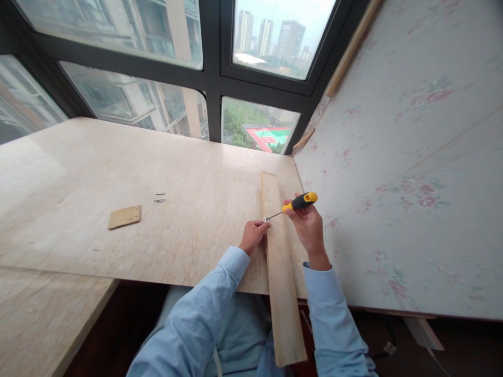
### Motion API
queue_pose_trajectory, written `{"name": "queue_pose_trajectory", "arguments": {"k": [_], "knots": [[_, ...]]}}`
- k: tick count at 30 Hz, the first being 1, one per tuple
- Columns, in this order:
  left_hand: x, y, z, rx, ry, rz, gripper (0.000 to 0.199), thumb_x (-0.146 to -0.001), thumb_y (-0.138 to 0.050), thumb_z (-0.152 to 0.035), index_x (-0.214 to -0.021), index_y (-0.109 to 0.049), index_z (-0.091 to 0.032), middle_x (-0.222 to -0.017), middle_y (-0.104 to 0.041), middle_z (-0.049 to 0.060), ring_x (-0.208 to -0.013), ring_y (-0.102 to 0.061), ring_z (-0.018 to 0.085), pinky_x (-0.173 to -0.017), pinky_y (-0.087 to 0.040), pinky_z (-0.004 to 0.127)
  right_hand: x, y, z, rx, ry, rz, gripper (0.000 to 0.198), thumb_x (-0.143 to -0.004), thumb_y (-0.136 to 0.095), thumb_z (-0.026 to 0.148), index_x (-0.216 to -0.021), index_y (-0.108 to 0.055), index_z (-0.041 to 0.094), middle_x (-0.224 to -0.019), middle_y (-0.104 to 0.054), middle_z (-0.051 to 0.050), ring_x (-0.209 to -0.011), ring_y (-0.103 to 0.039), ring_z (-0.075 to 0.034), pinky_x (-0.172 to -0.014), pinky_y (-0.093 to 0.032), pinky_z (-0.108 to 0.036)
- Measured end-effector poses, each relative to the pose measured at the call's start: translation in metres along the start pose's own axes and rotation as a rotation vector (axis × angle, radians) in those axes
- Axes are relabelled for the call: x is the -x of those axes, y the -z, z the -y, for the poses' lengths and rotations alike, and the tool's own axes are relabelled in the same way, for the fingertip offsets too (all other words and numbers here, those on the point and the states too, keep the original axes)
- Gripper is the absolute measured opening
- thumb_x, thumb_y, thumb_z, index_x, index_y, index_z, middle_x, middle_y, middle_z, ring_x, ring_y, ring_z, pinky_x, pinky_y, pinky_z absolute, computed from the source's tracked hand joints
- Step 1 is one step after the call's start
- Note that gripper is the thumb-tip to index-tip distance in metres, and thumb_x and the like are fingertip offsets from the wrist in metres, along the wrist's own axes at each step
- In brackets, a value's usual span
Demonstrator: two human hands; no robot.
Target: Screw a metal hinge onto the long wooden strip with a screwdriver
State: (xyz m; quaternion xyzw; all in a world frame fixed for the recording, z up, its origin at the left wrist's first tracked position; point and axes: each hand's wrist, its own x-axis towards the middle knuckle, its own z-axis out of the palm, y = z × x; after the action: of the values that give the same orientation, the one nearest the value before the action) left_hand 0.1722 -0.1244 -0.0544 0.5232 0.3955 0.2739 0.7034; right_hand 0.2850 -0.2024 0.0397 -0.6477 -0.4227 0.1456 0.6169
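Observation:
A long pale wooden board (pixel 283 293) lies on the stone counter, its near end jutting past the edge over my lap. In my right hand (pixel 308 228) is a screwdriver (pixel 301 201) with a yellow and black handle, its shaft slanting down to the left. The tip meets a small metal screw (pixel 265 219) at the board's left edge. My left hand (pixel 254 234) pinches at that spot with thumb and forefinger, close around the screw. How deep the screw sits cannot be made out.
On the counter (pixel 188 230) to the left lie a small wooden plate (pixel 124 217) with holes and several loose screws (pixel 159 200). A floral-papered wall (pixel 393 157) rises close on the right. Dark-framed windows (pixel 214 73) stand behind. The counter's front edge drops off before my lap.

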Motion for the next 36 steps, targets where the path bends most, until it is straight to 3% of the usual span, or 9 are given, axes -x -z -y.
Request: {"name": "queue_pose_trajectory", "arguments": {"k": [4, 8, 11, 17, 22, 25, 30, 32, 36], "knots": [[-0.0004, 0.0004, 0.0006, -0.005, 0.002, 0.007, 0.04, -0.063, -0.069, -0.049, -0.05, -0.05, -0.016, -0.049, -0.037, -0.004, -0.051, -0.038, 0.01, -0.047, -0.023, 0.022, -0.0043, -0.0012, -0.0037, 0.296, 0.02, -0.205, 0.068, -0.069, -0.075, 0.059, -0.12, -0.059, 0.016, -0.098, -0.071, -0.01, -0.085, -0.065, -0.025, -0.085, -0.053, -0.045], [-0.0008, 0.0, 0.0013, -0.002, -0.004, 0.009, 0.039, -0.064, -0.069, -0.048, -0.05, -0.05, -0.016, -0.049, -0.037, -0.004, -0.05, -0.038, 0.01, -0.047, -0.023, 0.022, -0.0008, -0.0049, -0.0061, 0.009, 0.031, -0.007, 0.073, -0.082, -0.065, 0.054, -0.142, -0.036, 0.023, -0.127, -0.062, -0.012, -0.111, -0.062, -0.022, -0.098, -0.049, -0.042], [-0.0007, -0.0006, 0.0014, 0.003, -0.008, 0.005, 0.039, -0.064, -0.068, -0.048, -0.05, -0.049, -0.016, -0.049, -0.036, -0.004, -0.05, -0.038, 0.01, -0.047, -0.024, 0.023, 0.0024, -0.0039, -0.0038, -0.109, 0.028, 0.081, 0.068, -0.083, -0.065, 0.05, -0.141, -0.038, 0.026, -0.129, -0.062, -0.011, -0.116, -0.062, -0.022, -0.101, -0.048, -0.043], [-0.0013, 0.0001, 0.0019, -0.014, -0.007, -0.005, 0.038, -0.064, -0.068, -0.045, -0.049, -0.048, -0.017, -0.049, -0.036, -0.004, -0.05, -0.038, 0.01, -0.047, -0.024, 0.022, -0.0029, -0.0026, -0.0028, 0.288, 0.017, -0.219, 0.07, -0.066, -0.078, 0.057, -0.119, -0.059, 0.015, -0.097, -0.07, -0.011, -0.085, -0.066, -0.027, -0.084, -0.054, -0.047], [-0.0027, 0.0003, 0.0038, -0.02, -0.023, 0.004, 0.036, -0.065, -0.066, -0.044, -0.05, -0.051, -0.016, -0.048, -0.038, -0.003, -0.051, -0.04, 0.011, -0.048, -0.024, 0.023, -0.001, -0.0045, -0.0052, -0.038, 0.044, 0.0, 0.075, -0.082, -0.067, 0.051, -0.144, -0.032, 0.026, -0.133, -0.057, -0.013, -0.118, -0.059, -0.023, -0.097, -0.05, -0.041], [-0.003, -0.0001, 0.0047, -0.016, -0.017, -0.003, 0.035, -0.065, -0.066, -0.044, -0.051, -0.051, -0.016, -0.049, -0.038, -0.004, -0.051, -0.04, 0.011, -0.048, -0.025, 0.023, 0.0013, -0.0014, -0.0031, -0.134, 0.032, 0.085, 0.067, -0.085, -0.065, 0.047, -0.142, -0.035, 0.028, -0.13, -0.061, -0.01, -0.117, -0.061, -0.022, -0.098, -0.05, -0.041], [-0.003, 0.0, 0.0055, -0.02, -0.011, -0.002, 0.034, -0.065, -0.067, -0.043, -0.052, -0.052, -0.016, -0.05, -0.039, -0.004, -0.05, -0.04, 0.011, -0.048, -0.026, 0.023, -0.0015, 0.0029, -0.0053, 0.253, 0.019, -0.271, 0.051, -0.067, -0.079, 0.054, -0.098, -0.062, 0.018, -0.087, -0.071, -0.007, -0.08, -0.066, -0.023, -0.079, -0.055, -0.042], [-0.0033, 0.0001, 0.0058, -0.027, -0.017, 0.0, 0.034, -0.066, -0.067, -0.043, -0.051, -0.052, -0.016, -0.049, -0.038, -0.004, -0.051, -0.04, 0.011, -0.048, -0.025, 0.023, -0.0018, 0.002, -0.0072, 0.242, 0.021, -0.284, 0.054, -0.067, -0.078, 0.054, -0.102, -0.06, 0.018, -0.094, -0.069, -0.008, -0.085, -0.066, -0.023, -0.08, -0.055, -0.041], [-0.0042, 0.0002, 0.0063, -0.037, -0.022, -0.009, 0.035, -0.066, -0.067, -0.043, -0.051, -0.052, -0.016, -0.049, -0.038, -0.004, -0.05, -0.039, 0.01, -0.048, -0.024, 0.023, 0.0016, 0.0002, -0.0048, -0.105, 0.046, -0.051, 0.059, -0.081, -0.068, 0.048, -0.13, -0.045, 0.026, -0.131, -0.059, -0.011, -0.119, -0.058, -0.023, -0.097, -0.05, -0.041]]}}
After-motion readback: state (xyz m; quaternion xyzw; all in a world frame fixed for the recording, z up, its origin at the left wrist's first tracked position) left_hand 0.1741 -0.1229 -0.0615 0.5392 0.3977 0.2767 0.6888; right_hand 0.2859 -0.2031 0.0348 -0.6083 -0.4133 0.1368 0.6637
